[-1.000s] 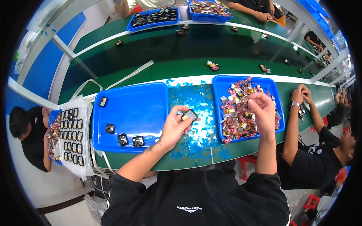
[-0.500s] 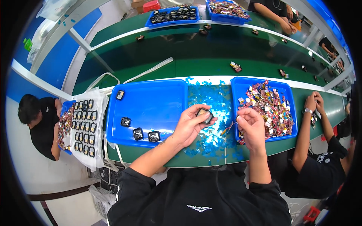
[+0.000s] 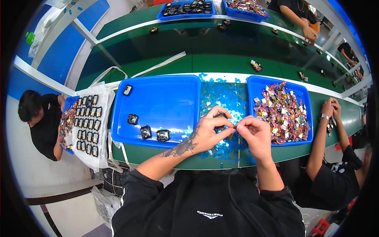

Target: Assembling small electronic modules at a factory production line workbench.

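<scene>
My left hand [image 3: 211,128] is curled round a small black square-cased part [image 3: 222,115], mostly hidden by the fingers. Its thumb and forefinger reach toward my right hand [image 3: 254,132], which is closed in a pinch. The two sets of fingertips meet over the bench, and what lies between them is too small to make out. Beneath them, many small blue film pieces [image 3: 221,94] are scattered. On the left, a blue tray [image 3: 166,102] holds several black square parts [image 3: 163,135]. To the right, another blue tray [image 3: 251,85] is heaped with small wired components [image 3: 282,112].
A white sheet [image 3: 103,130] at left carries rows of black parts beside a seated person [image 3: 45,118]. At right, another person's hands [image 3: 331,108] work on the bench. Beyond a white rail lies a dark green surface [image 3: 166,47] with scattered components. More filled trays [image 3: 185,15] stand at the far side.
My hands have come together, the right moving left to meet the left fingertips. My left hand has turned, so the black part shows less. The wires near my right fingers no longer show.
</scene>
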Demonstrator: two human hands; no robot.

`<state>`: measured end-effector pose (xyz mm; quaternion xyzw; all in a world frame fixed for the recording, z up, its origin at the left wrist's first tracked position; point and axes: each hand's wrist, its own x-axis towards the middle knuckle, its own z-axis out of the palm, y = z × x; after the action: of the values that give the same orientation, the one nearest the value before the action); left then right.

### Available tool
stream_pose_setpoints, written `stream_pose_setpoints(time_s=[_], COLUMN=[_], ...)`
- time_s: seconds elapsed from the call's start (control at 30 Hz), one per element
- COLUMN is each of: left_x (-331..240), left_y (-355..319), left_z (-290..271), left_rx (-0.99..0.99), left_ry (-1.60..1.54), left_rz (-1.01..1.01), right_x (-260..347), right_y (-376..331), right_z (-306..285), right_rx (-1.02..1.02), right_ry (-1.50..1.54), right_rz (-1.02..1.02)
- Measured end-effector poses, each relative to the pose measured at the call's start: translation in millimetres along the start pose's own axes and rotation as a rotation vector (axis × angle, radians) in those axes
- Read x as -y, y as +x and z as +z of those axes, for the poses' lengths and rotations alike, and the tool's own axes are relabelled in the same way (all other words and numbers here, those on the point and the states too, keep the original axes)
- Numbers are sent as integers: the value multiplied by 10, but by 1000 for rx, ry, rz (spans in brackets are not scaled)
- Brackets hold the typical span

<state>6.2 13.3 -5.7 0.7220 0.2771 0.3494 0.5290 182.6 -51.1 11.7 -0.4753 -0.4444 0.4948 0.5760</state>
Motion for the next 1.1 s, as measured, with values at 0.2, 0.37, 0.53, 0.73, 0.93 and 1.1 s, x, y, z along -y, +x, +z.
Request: stream_pose_setpoints(time_s=[0.2,0.37,0.53,0.73,0.93,1.1], left_x=[22,-16,59,166,185,160], left_y=[-5,-23,-12,-6,29,67], left_z=[5,26,32,55,-26,-88], left_rx=[-24,-26,-143,-75,-91,5], left_ry=[241,264,-64,-33,-466,-396], left_rz=[262,230,-55,21,-147,-225], right_x=[46,47,117,-55,-3,-14], right_y=[125,224,235,139,128,103], right_z=[-236,-84,12,-32,-10,68], right_rx=[224,184,100,112,-70,99], right_ry=[-107,-583,-856,-338,-282,-430], right_rz=[222,48,-267,-52,-165,-128])
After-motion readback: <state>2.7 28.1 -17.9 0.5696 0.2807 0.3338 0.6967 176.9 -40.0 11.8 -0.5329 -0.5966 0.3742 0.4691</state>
